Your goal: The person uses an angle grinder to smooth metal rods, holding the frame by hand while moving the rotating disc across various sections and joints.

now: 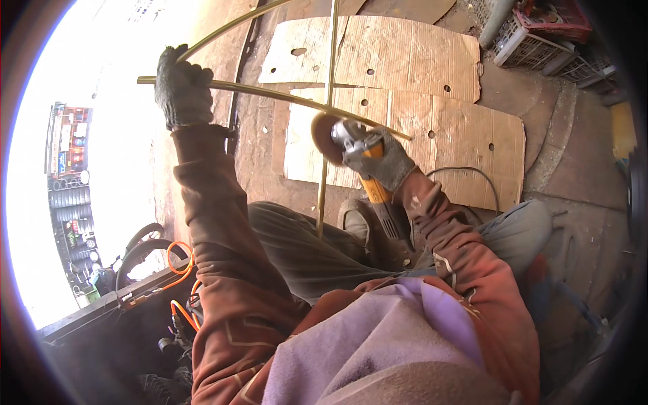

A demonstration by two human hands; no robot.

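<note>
My left hand (pixel 183 88), in a dark grey work glove, is closed around a frame of gold-coloured metal tubes (pixel 266 96) near one end. One tube of the frame curves, and straight ones cross near the middle of the view. In my right hand (pixel 393 160), also gloved, is an angle grinder (pixel 378 192) with a yellow and dark body. Its round brown disc (pixel 325 138) is beside the crossing of the tubes. I cannot tell whether the disc touches the metal or spins. The frame is held above flattened cardboard (pixel 466 138).
A second cardboard sheet (pixel 398 50) with holes lies farther off on the brown floor. Plastic crates (pixel 526 50) stand at the far right. A dark cable (pixel 482 172) curves over the cardboard by my right forearm. An orange hose (pixel 177 270) runs at the lower left.
</note>
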